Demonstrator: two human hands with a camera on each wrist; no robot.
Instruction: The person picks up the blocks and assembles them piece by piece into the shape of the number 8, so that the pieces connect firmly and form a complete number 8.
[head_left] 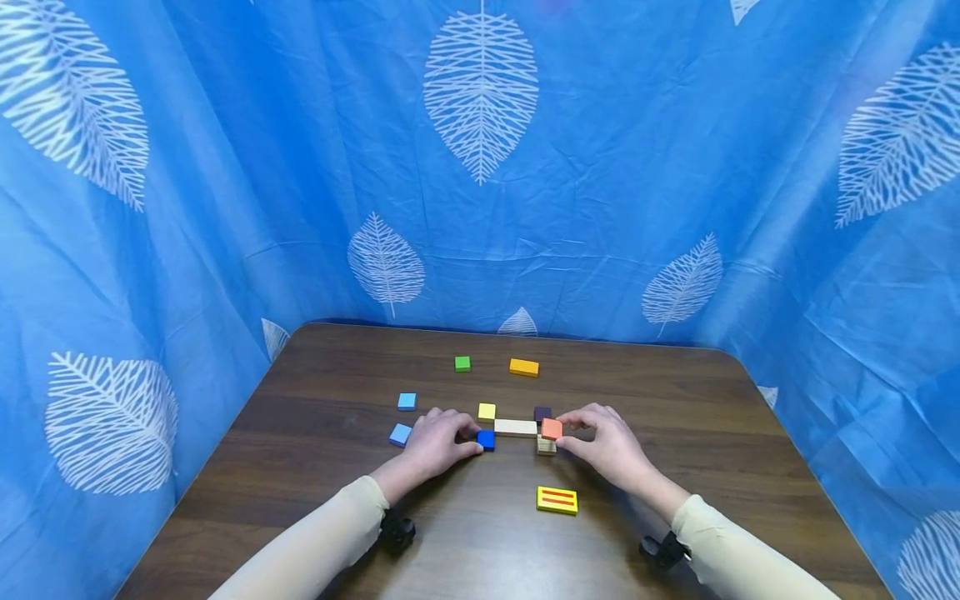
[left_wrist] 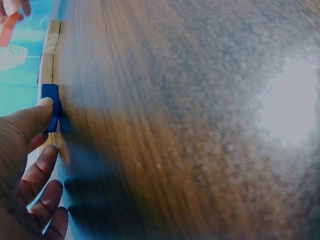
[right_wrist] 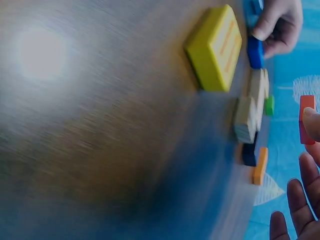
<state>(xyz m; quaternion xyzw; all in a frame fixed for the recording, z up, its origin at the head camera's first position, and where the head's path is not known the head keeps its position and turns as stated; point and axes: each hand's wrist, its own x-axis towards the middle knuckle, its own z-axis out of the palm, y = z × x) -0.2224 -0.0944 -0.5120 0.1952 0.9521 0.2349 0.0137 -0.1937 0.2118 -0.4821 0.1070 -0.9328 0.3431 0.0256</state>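
My left hand (head_left: pixel 433 442) pinches a dark blue block (head_left: pixel 487 440) between thumb and finger, low at the table. That blue block (left_wrist: pixel 50 107) stands at the left end of a long pale wooden block (head_left: pixel 515 427). With thumb and finger, my right hand (head_left: pixel 611 446) grips a coral-orange block (head_left: pixel 552 429). In the right wrist view this orange block (right_wrist: pixel 307 120) is raised clear of the table. Below it in the head view is a pale wood-grained block (head_left: pixel 546 447), partly covered. A dark purple block (head_left: pixel 542 413) and a small yellow block (head_left: pixel 487 411) lie just behind the row.
Two light blue blocks (head_left: pixel 407 402) lie left, one close to my left hand. Farther back on the brown table (head_left: pixel 337 358) are a green block (head_left: pixel 462 364) and an orange-yellow block (head_left: pixel 524 367). A yellow block with red stripes (head_left: pixel 557 500) lies in front.
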